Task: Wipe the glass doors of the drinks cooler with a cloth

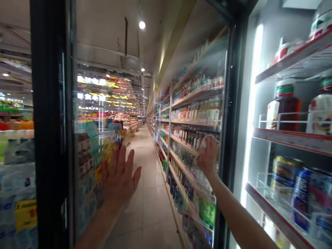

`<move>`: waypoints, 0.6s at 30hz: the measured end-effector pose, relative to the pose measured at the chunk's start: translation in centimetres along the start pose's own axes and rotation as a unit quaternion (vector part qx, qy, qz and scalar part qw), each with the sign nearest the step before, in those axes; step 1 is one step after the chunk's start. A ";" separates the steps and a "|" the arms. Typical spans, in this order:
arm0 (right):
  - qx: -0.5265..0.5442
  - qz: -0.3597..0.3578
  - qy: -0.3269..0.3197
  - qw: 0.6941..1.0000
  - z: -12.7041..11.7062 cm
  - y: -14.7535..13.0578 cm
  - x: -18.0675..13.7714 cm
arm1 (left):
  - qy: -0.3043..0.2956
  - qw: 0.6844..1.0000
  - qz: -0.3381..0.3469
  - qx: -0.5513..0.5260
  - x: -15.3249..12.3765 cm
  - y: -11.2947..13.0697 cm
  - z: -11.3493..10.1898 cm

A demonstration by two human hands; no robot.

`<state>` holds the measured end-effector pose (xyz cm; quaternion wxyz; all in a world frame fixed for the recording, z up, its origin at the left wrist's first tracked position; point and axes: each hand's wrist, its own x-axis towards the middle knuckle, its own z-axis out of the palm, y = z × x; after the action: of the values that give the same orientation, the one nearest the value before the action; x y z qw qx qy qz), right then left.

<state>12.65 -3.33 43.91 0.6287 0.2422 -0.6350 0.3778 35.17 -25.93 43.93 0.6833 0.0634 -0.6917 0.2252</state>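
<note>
Cloth point(215, 140) in right hand's grip point(208, 155) against glass door point(153, 103), left hand point(119, 178) splayed.

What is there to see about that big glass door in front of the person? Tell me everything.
The tall glass door has a shiny, clear-looking pane in a thick black frame. It appears to stand open, upright, left of the lit shelves. An aisle shows in the pane, whether through it or mirrored is unclear. The right hand holds a white cloth seemingly against it; whether the left hand touches it is unclear.
</note>
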 end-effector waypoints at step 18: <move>0.030 -0.134 -0.090 0.987 1.1 -3.0 2.9 | -0.011 1.000 -0.015 -0.008 -0.7 -0.2 0.3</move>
<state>14.00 -5.51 47.33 0.6067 0.3764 -0.6393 0.2857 34.99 -26.36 43.34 0.6794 0.0704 -0.6999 0.2089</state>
